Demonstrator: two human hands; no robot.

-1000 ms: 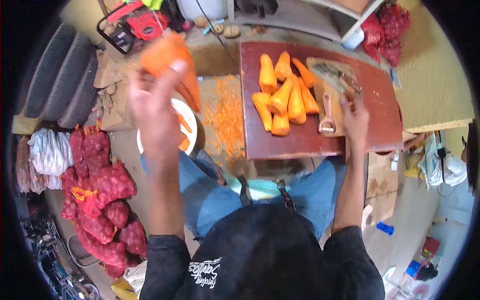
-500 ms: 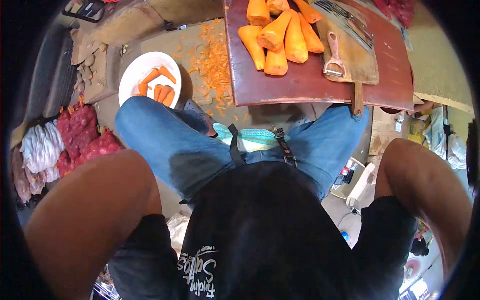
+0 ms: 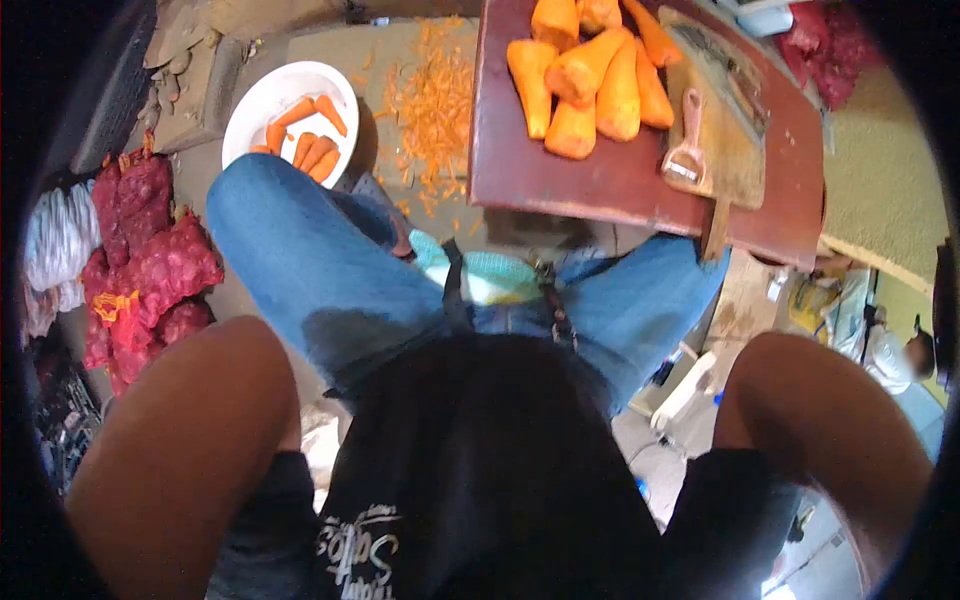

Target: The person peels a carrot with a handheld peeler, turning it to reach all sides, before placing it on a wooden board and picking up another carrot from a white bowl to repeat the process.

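Observation:
Neither of my hands shows; only my bent arms appear, the left arm (image 3: 200, 420) and the right arm (image 3: 815, 420), both reaching back out of the picture. In front of me several large peeled carrots (image 3: 618, 95) lie piled on a dark red table (image 3: 560, 190). Beside them a pink peeler (image 3: 688, 140) rests on a wooden cutting board (image 3: 735, 170). A knife blade (image 3: 720, 75) lies along the board's far part. To the left, a white basin (image 3: 235, 120) holds several carrots (image 3: 318, 155).
Orange peelings (image 3: 435, 110) are scattered over the floor between basin and table. Red mesh sacks (image 3: 165, 255) of what look like onions stand at the left, near white plastic bags (image 3: 62, 235). My knees (image 3: 260, 210) flank the table's near edge. Another red sack (image 3: 825, 50) is at the upper right.
The view has shifted and tilted slightly, so the table and carrots sit a little further right and lower. Both arms stay bent, hands out of sight. The carrots and peeler keep their places.

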